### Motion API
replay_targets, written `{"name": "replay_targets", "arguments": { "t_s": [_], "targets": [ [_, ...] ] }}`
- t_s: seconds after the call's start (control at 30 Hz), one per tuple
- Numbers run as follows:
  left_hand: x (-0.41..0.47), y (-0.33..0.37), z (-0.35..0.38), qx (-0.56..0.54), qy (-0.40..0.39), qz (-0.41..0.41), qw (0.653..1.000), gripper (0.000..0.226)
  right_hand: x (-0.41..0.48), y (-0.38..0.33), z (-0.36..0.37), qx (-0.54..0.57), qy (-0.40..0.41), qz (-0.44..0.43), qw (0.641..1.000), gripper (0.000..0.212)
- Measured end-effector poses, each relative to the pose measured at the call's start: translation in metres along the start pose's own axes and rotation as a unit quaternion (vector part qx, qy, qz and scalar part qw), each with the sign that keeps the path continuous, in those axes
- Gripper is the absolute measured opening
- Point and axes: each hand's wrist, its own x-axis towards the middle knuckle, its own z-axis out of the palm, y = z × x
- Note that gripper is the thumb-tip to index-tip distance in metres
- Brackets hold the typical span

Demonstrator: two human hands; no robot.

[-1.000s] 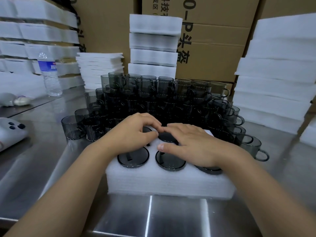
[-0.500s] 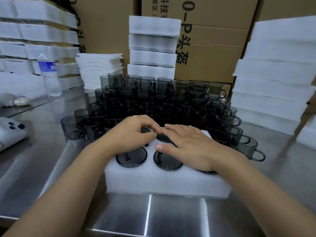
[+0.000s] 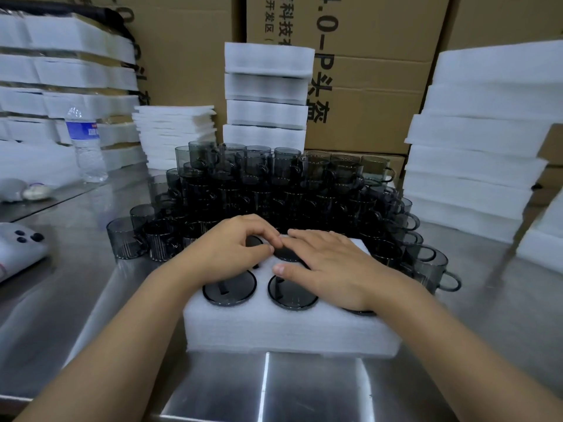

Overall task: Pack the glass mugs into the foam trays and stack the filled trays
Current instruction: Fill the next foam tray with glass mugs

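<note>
- Where the foam tray (image 3: 289,330) sits on the steel bench (image 3: 61,284) right in front of you, both your hands are on its top face.
- Left hand (image 3: 231,248): fingers curled, tips bent down onto the dark rear-left mug (image 3: 252,240). Cannot tell whether it pinches anything.
- Right hand (image 3: 332,266): fingers straight and together, lying flat across the tray, holding nothing. Its fingertips reach the rear-middle mug (image 3: 286,254) and its thumb lies over the front-middle mug (image 3: 292,295).
- The front-left mug (image 3: 229,289) sits in its pocket, uncovered.
- Your right wrist hides most of the tray's right-hand pockets.
- The pile of loose glass mugs (image 3: 274,190) stands just behind the tray, stacked several high.
- A stack of filled trays (image 3: 265,95) rises behind the pile, against the cardboard boxes (image 3: 365,71).
- More foam slabs (image 3: 475,147) are stacked to the right.
- Thin foam sheets (image 3: 176,132) and a water bottle (image 3: 86,144) stand to the left.
</note>
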Motion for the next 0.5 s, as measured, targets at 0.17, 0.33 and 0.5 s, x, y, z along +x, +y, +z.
{"name": "replay_targets", "arguments": {
  "t_s": [0.17,0.33,0.5],
  "targets": [
    [0.0,0.001,0.0,0.041,0.003,0.019,0.999,0.02,0.001,0.002,0.001,0.004,0.006,-0.001,1.0,0.068],
    [-0.006,0.006,-0.002,0.181,0.08,0.071,0.978,0.009,0.0,0.0,0.0,0.009,0.031,0.001,0.999,0.064],
    [-0.02,0.018,-0.006,0.292,0.088,0.097,0.948,0.011,-0.017,-0.007,-0.007,0.035,0.118,-0.011,0.992,0.052]
  ]
}}
